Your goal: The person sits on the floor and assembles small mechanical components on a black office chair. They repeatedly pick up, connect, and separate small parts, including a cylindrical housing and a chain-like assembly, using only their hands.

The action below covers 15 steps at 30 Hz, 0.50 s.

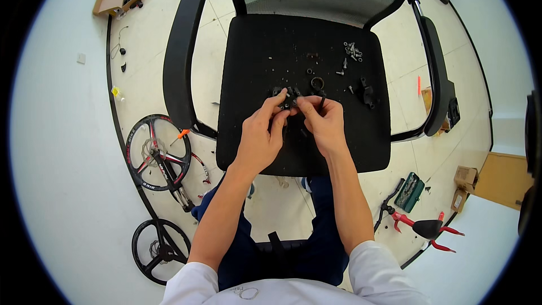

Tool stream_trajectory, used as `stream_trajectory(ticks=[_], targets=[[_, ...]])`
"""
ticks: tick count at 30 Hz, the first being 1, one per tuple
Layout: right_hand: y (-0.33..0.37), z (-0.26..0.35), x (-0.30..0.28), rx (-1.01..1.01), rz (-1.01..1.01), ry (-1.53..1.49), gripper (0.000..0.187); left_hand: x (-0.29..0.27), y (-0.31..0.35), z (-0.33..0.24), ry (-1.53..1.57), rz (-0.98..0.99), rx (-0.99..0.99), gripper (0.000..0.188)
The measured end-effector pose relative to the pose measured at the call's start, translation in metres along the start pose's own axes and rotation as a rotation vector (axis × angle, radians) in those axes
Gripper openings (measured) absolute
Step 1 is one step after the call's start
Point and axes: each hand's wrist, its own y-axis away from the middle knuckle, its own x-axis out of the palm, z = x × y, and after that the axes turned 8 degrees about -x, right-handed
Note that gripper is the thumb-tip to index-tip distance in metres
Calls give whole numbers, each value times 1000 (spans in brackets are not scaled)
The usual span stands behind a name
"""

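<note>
Over the black chair seat (pixel 248 135), both my hands meet at a small black mechanical part (pixel 289 97) whose exact kind I cannot make out. My left hand (pixel 262 133) pinches it between thumb and fingertips. My right hand (pixel 324 124) is closed at its other side, and a dark thin piece shows between the fingers. Just beyond the right hand lies a round ring clamp (pixel 317 83), with a small nut (pixel 309 71) above it. Further right are a black bracket-like part (pixel 367 93), loose bolts (pixel 345 65) and a pile of screws (pixel 353 52).
Chair armrests (pixel 180 51) rise on both sides of the seat. Spoked wheels (pixel 159 152) and an orange-handled screwdriver (pixel 182 134) lie on the floor at left. At right are a green toolbox (pixel 410 192), a red bike frame (pixel 403 219) and cardboard boxes (pixel 466 178).
</note>
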Motion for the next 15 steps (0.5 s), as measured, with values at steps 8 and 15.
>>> stream_trajectory(ticks=[8,15], targets=[[-7,-18,-5,-351,-38,208,11,4,-3,-3,41,-23,-39,34],[-2,1,-3,-5,-18,-28,13,5,-1,2,44,-44,-19,35]])
